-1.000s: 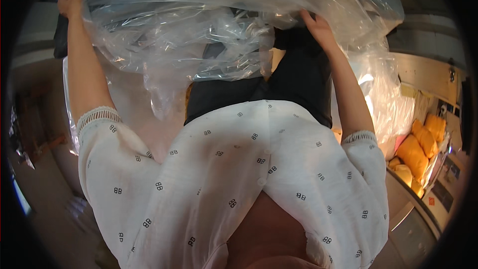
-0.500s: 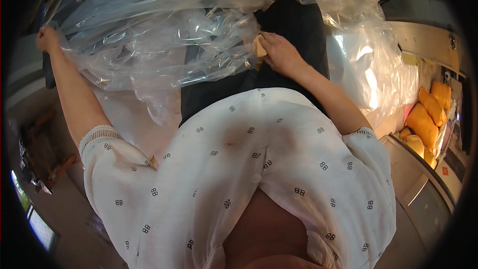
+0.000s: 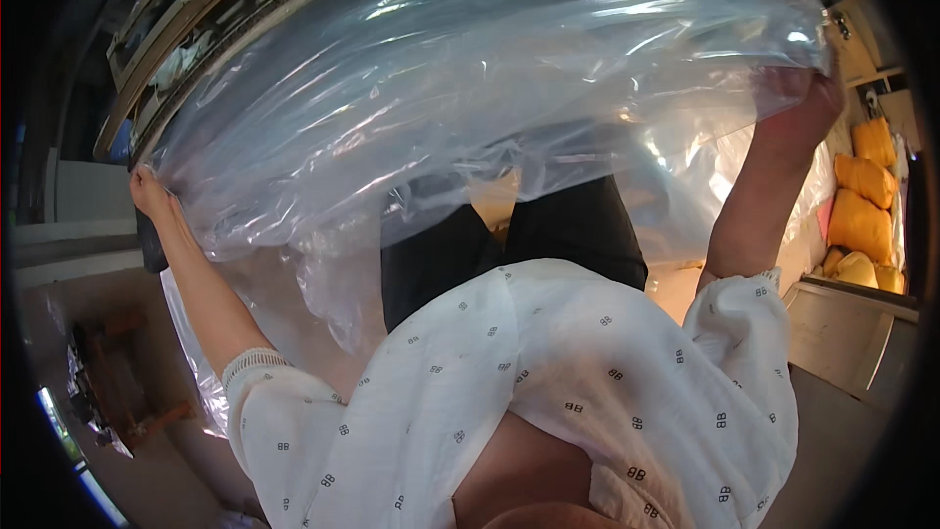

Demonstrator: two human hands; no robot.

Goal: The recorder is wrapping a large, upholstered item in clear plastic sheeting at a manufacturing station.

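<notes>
A wide clear plastic sheet (image 3: 431,98) is stretched across in front of me, from far left to far right. At its left end my left hand (image 3: 149,194) is closed, pinching the sheet's edge. My right hand (image 3: 818,103) is raised at the far right and grips the sheet's other end, partly covered by the film. Between the hands the sheet sags in shiny folds over my dark trousers (image 3: 578,235). A looser crumpled part (image 3: 333,274) hangs down beside my left leg.
A wooden and metal frame (image 3: 186,49) runs along the far left. Several orange-yellow bundles (image 3: 862,220) are stacked at the right, near a low pale cabinet (image 3: 832,333). More plastic film (image 3: 685,176) lies beyond my right leg. A dark brown object (image 3: 122,372) stands at the lower left.
My right hand has gone from near my lap up and out to the far right, drawing the sheet's end along. The bunched sheet is now spread wide. My left hand still holds its edge.
</notes>
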